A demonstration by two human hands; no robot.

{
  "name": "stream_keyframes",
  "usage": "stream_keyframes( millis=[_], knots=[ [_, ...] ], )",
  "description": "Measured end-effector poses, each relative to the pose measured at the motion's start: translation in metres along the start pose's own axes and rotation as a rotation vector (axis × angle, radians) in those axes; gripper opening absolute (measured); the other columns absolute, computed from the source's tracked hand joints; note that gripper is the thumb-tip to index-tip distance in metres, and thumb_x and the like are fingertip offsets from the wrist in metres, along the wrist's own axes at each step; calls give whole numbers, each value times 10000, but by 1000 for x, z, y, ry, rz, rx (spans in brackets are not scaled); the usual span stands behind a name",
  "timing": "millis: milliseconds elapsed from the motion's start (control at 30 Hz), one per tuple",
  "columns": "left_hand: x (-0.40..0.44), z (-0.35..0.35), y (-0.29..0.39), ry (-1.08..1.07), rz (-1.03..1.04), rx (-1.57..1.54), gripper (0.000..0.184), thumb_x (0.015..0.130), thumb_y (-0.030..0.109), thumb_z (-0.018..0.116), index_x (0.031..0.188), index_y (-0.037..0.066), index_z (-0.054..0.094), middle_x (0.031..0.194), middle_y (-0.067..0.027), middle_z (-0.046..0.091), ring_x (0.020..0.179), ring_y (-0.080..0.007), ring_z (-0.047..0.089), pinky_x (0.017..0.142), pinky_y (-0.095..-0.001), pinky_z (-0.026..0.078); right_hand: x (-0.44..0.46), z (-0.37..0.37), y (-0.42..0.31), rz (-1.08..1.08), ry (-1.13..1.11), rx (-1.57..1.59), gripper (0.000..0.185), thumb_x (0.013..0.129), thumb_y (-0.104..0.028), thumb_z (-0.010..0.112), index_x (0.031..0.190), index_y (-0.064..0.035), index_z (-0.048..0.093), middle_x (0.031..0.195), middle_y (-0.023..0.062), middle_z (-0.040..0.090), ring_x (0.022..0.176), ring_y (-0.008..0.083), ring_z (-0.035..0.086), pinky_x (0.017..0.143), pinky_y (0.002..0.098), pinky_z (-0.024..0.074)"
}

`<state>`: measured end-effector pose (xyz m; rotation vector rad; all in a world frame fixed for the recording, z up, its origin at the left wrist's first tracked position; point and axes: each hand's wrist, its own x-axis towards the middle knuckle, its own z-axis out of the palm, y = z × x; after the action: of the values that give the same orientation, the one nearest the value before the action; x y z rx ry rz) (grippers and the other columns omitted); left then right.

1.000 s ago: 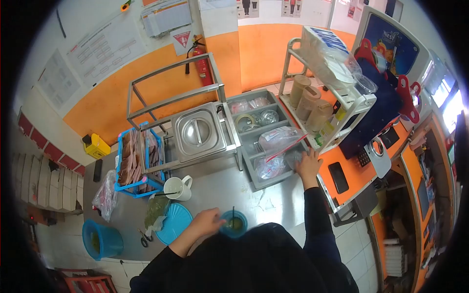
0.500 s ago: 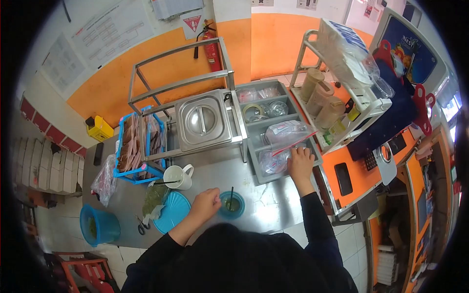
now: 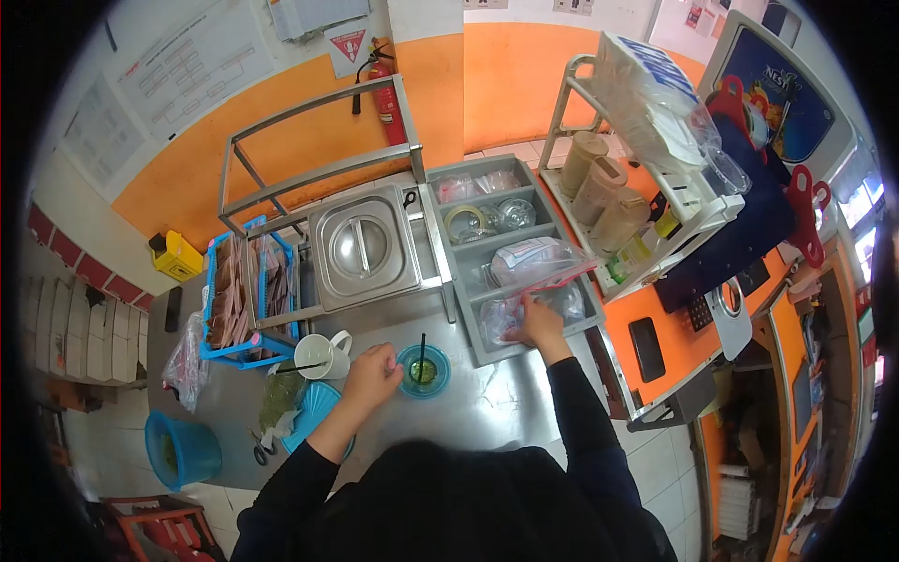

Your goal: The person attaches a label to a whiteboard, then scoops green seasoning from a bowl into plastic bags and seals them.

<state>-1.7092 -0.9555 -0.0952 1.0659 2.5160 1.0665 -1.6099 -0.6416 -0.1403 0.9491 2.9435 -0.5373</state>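
My left hand (image 3: 374, 372) is closed, its fingers curled together just left of a small blue bowl (image 3: 443, 383). Whatever it may hold is hidden. The bowl contains something green, and a dark thin stick or handle (image 3: 422, 351) stands upright in it. My right hand (image 3: 541, 323) reaches into the front compartment of a grey divided tray (image 3: 476, 306). Its fingers are spread over clear plastic bags (image 3: 494, 320) and touch them. Another plastic bag with a red edge (image 3: 532, 262) lies in the compartment behind.
Left of the bowl are a white mug (image 3: 318, 354), a ridged blue lid (image 3: 314, 412), a green packet (image 3: 279, 398) and scissors (image 3: 263, 450). A lidded steel pan (image 3: 365, 248) sits in a metal frame. A white rack (image 3: 646, 248) with canisters borders the tray's right side.
My right hand has moved left and deeper into the front compartment, onto the plastic bags. My left hand stays closed beside the blue bowl. The view has shifted slightly.
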Motion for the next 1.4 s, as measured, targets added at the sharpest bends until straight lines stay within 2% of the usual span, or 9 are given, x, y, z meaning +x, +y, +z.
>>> stream_keyframes(
  millis=[67, 333, 533, 767, 933, 1067, 1167, 1333, 1400],
  knots=[
    [-1, -4, -6, -30, -39, 27, 215, 749, 100, 679, 761, 29, 477, 759, -153, 566, 634, -318, 594, 569, -400, 458, 5, 3, -5, 156, -309, -83, 390, 771, -270, 707, 1106, -83, 640, 1146, 159, 642, 1061, 329, 622, 910, 460, 493],
    [-9, -13, -11, -124, -195, -22, 257, 798, 142, 734, 843, 23, 511, 910, -143, 616, 735, -239, 664, 571, -308, 513, 41, 50, 74, -117, -245, -79, 333, 849, -263, 515, 1074, -64, 660, 1073, 194, 652, 1031, 370, 617, 910, 471, 484],
    [-10, -20, 15, 155, 123, 197, 257, 763, 158, 739, 930, 59, 570, 1176, -128, 592, 1049, -315, 588, 812, -398, 498, 27, 32, 82, -102, 17, 584, 218, 841, -201, 522, 915, -13, 605, 820, 159, 645, 796, 332, 620, 734, 411, 480],
    [-17, -7, 67, 78, 581, 266, 313, 755, 186, 713, 1058, 189, 635, 1198, -42, 602, 1170, -257, 543, 987, -424, 401, -52, -10, 17, -149, -332, 939, 37, 912, -100, 565, 914, -65, 578, 757, -46, 536, 671, 49, 478, 579, 221, 397],
    [-25, 12, 80, 23, 786, 342, 256, 774, 143, 664, 1018, 220, 672, 1079, 23, 658, 1115, -172, 592, 1004, -392, 408, -101, -25, -38, -205, -856, 1325, 109, 945, -144, 571, 998, -51, 588, 891, -27, 604, 844, 59, 545, 725, 231, 450],
    [-42, 22, 64, -33, 702, 116, 253, 746, 117, 675, 991, 180, 675, 1030, 8, 669, 1017, -187, 637, 896, -362, 487, -81, -48, -26, -104, -858, 1234, 263, 970, -278, 537, 1056, -44, 619, 905, 1, 649, 835, 87, 582, 703, 271, 473],
    [-54, 21, 62, -116, 665, -58, 283, 711, 94, 690, 990, 135, 664, 1021, -9, 670, 916, -214, 660, 777, -346, 529, -24, 1, 9, -142, 87, 229, 346, 860, -316, 647, 1040, -20, 645, 882, 214, 659, 836, 422, 607, 768, 435, 498],
    [-75, 20, 65, -284, 505, -185, 291, 757, 89, 700, 1044, 97, 655, 1024, -68, 665, 892, -280, 649, 770, -378, 530, 25, 39, 16, 114, 168, -185, 548, 764, -396, 738, 1178, -61, 611, 1104, 196, 641, 1116, 348, 579, 953, 479, 445],
    [-80, 19, 62, -327, 410, -221, 270, 786, 104, 698, 1051, 91, 651, 1021, -80, 661, 904, -283, 646, 782, -369, 528, 34, 42, 15, 288, -116, -33, 623, 726, -433, 762, 1223, -96, 597, 1209, 168, 614, 1191, 314, 547, 1006, 518, 400]
  ],
)
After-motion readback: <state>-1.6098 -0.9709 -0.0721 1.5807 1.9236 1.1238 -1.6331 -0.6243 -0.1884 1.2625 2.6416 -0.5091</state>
